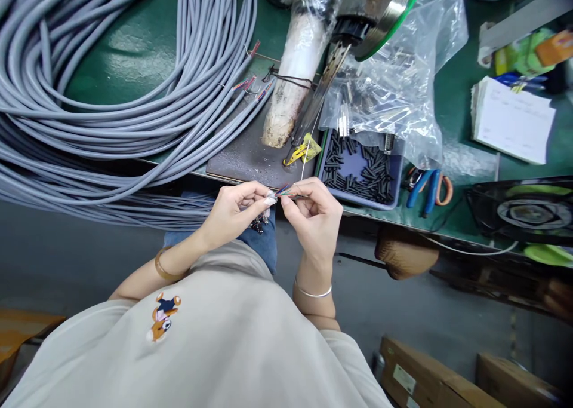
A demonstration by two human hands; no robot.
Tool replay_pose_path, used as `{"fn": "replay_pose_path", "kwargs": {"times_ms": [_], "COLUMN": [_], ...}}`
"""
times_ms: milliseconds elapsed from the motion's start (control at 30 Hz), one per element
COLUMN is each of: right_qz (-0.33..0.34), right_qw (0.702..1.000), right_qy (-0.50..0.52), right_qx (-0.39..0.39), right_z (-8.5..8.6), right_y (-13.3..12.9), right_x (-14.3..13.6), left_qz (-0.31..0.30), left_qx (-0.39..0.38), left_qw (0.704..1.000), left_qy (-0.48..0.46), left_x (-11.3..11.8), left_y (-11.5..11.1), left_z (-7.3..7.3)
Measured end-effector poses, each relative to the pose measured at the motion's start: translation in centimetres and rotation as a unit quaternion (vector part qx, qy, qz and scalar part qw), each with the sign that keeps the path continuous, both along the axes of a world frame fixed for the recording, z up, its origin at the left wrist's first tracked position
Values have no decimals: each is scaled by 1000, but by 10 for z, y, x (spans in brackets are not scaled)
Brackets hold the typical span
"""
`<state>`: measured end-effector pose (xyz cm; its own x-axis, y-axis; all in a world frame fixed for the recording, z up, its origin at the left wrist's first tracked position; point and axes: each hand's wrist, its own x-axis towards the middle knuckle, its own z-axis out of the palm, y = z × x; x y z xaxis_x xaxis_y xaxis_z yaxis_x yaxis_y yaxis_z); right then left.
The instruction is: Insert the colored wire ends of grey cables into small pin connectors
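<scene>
Just in front of the table edge, my left hand (pixel 235 212) pinches the end of a grey cable, where thin coloured wires (pixel 283 190) come out. My right hand (pixel 316 214) is closed with thumb and forefinger on those wires, close to the left fingertips. Below my left hand, several dark and metallic connector ends hang over my lap, partly hidden. Many grey cables (pixel 134 112) lie in loops on the left, some with stripped coloured ends.
A blue tray (pixel 391 184) of black sleeves stands right of my hands, under a clear plastic bag (pixel 403 79). Behind are a wrapped tube (pixel 298 61) and solder spool (pixel 394 14). Pliers (pixel 432 190), paper stack (pixel 513 121) and fan (pixel 528 211) lie right.
</scene>
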<state>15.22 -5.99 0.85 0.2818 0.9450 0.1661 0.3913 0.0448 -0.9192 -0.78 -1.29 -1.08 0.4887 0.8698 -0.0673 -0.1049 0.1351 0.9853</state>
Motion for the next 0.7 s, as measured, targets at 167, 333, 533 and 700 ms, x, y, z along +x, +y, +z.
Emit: {"fn": "replay_pose_path", "kwargs": {"times_ms": [167,333,533,700], "right_qz": [13,16,7,12], "right_qw": [1000,999,999,1000], "right_qy": [-14,-36,-41,-17], "right_qx": [12,4,6,2], "right_z": [2,4,3,0], "right_y": [0,0,1,1], "right_x": [1,3,1,2], "left_qz": [4,3,7,8], "left_qx": [29,39,53,50], "left_qw": [999,999,998,998], "left_qy": [13,26,42,35], "left_x": [0,0,0,1], "left_y": [-1,-2,-2,-3], "left_z": [-1,-4,-2,-1]}}
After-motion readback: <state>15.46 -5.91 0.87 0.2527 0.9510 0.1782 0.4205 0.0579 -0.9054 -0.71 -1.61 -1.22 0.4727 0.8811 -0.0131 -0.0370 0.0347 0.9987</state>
